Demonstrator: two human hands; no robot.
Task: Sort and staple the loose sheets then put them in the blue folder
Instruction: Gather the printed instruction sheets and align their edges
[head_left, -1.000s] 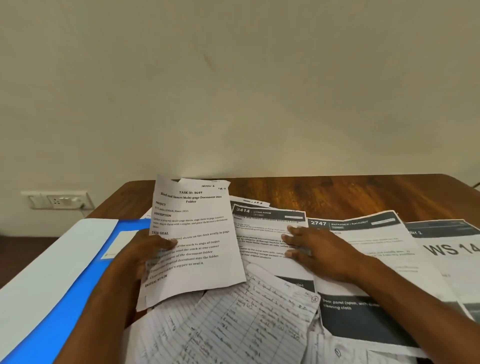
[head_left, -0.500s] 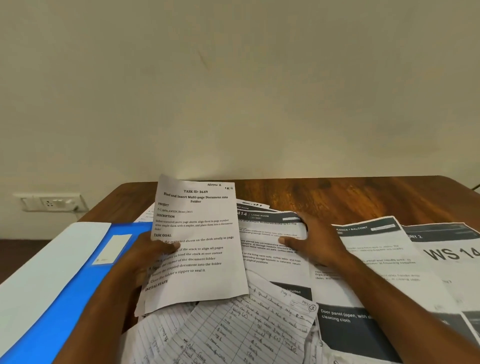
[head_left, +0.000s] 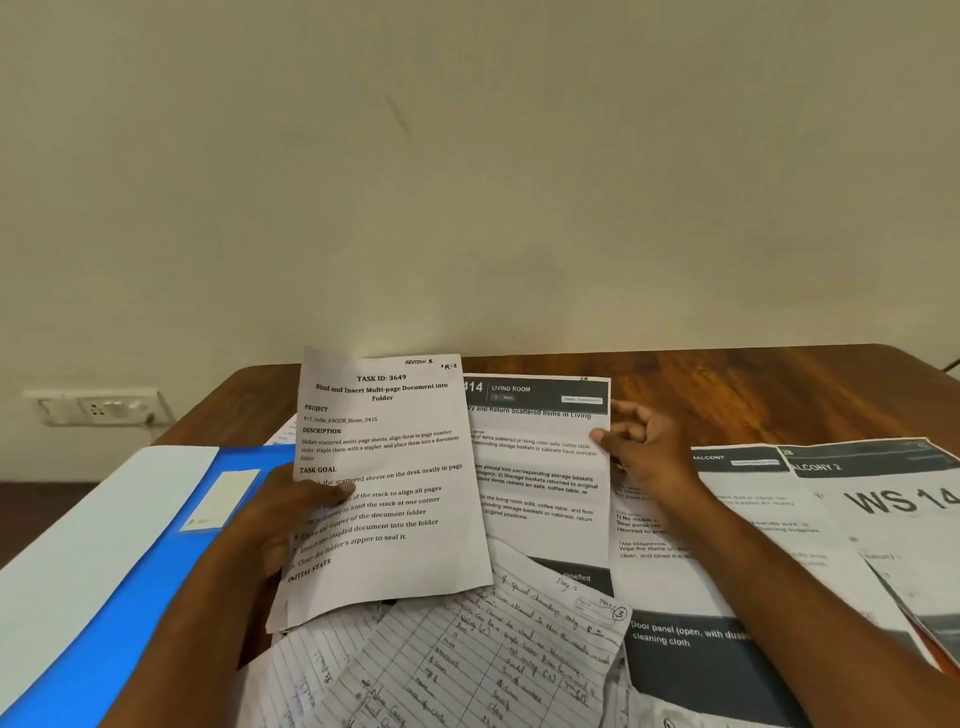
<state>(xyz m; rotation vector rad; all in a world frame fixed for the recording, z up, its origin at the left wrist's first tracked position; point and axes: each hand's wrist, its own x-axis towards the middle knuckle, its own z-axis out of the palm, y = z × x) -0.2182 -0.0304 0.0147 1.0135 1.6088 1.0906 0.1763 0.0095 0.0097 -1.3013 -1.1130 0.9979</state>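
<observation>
My left hand (head_left: 283, 512) holds a printed sheet headed "TASK ID: 3649" (head_left: 384, 483) tilted up off the table, thumb on its face. My right hand (head_left: 644, 447) pinches the right edge of a "LIVING ROOM" sheet (head_left: 540, 467) and lifts it behind the first sheet. The blue folder (head_left: 150, 571) lies at the left with a pale flap and a white label. Handwritten lined sheets (head_left: 483, 660) lie crumpled at the front. No stapler is in view.
More printed sheets lie at the right: one with a dark "Door panel" block (head_left: 696, 649) and a "WS 14" sheet (head_left: 904, 509). The wooden table (head_left: 753, 389) meets a plain wall. A wall socket (head_left: 98, 408) sits at far left.
My right hand has slid to the right edge of the "LIVING ROOM" sheet, gripped it and raised it toward the held sheet. The left hand's sheet has stayed up.
</observation>
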